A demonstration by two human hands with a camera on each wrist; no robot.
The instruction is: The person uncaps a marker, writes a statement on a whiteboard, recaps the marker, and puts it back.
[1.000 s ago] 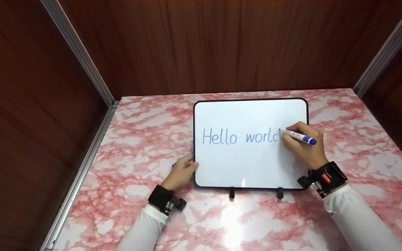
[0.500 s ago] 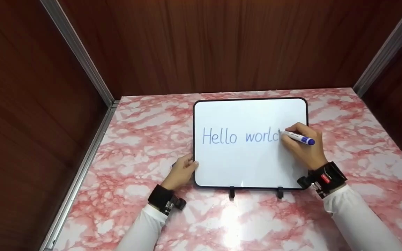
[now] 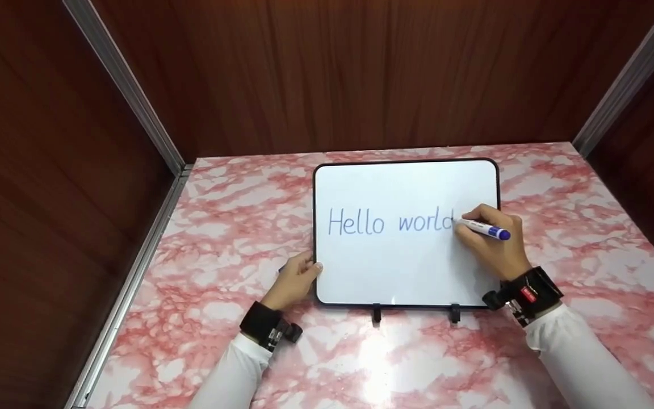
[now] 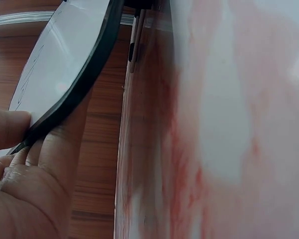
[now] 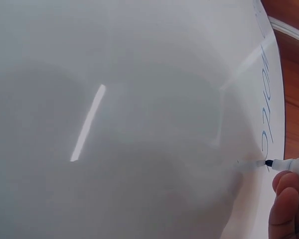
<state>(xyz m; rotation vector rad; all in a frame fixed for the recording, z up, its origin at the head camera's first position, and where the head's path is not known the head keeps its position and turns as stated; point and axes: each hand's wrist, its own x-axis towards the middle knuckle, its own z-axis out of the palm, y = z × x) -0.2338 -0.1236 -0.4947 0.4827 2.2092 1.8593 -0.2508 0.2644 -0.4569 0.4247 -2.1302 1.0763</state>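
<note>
A whiteboard (image 3: 386,267) with a black frame stands propped up, with "Hello world" in blue handwriting (image 3: 356,222) across it. My left hand (image 3: 293,282) grips its left edge; in the left wrist view the thumb (image 4: 10,127) lies on the white face and the fingers are behind the frame. A small dark blue bit (image 3: 282,269) shows beside that hand, too little of it to name. Between thumb and fingers my right hand (image 3: 497,241) pinches a white marker (image 3: 477,226) with a blue end. Its dark tip (image 5: 269,163) is at the last letter in the right wrist view.
Two black stand feet (image 3: 377,313) hold the board's lower edge. Below it lies a red-and-white marbled table (image 3: 213,238). Dark wood panels (image 3: 361,74) with metal corner strips (image 3: 128,91) rise at the back and sides.
The marker tip has moved down, drawing the upright stroke of the "d". My right hand has shifted slightly down with it. My left hand keeps its grip on the board.
</note>
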